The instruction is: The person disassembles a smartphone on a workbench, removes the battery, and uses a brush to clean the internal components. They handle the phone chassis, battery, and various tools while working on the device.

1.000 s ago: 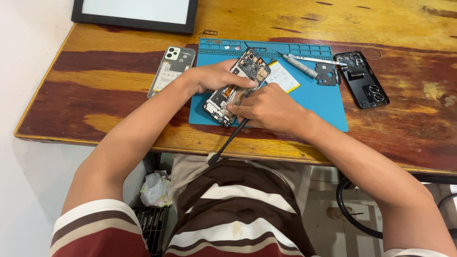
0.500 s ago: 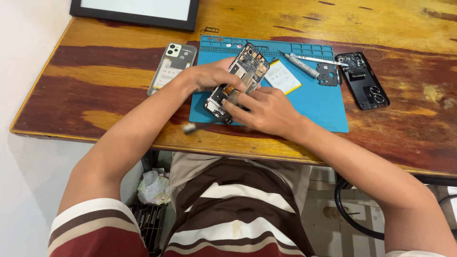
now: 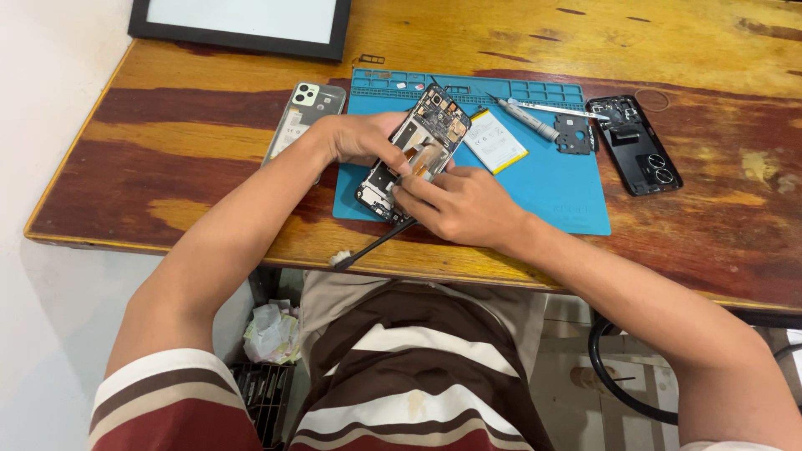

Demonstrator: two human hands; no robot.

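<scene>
Hands meet over an opened black smartphone chassis with its circuit boards and copper flex cables bared (image 3: 413, 150), which is tipped up off the blue silicone repair mat (image 3: 551, 188) on the worn red-and-yellow wooden surface (image 3: 167, 159). The left hand (image 3: 359, 138) wraps the phone's far-left edge, fingers curled behind it, holding it tilted. The right hand (image 3: 455, 205) has its fingertips pinched together on the phone's lower middle, where an orange-brown flex strip shows, and a slim black brush-like tool with a pale tip (image 3: 372, 246) runs out from under that hand toward the surface's near edge.

Half a second ago the phone lay at a shallower slant and the tool's pale end hung near the left forearm; a second ago the tool was gripped like a pen over the board. Now the tool trails lower and the right fingertips are working directly on the board, so I judge the work has shifted from brushing to fingertip handling of a small part.

Nearby lie a white rectangular battery with a yellow edge (image 3: 494, 140), a grey syringe-shaped applicator (image 3: 526, 121), a small black plate (image 3: 575, 134), a black phone back cover with camera rings (image 3: 635, 154) and a translucent phone back with a camera cluster (image 3: 299, 117).
</scene>
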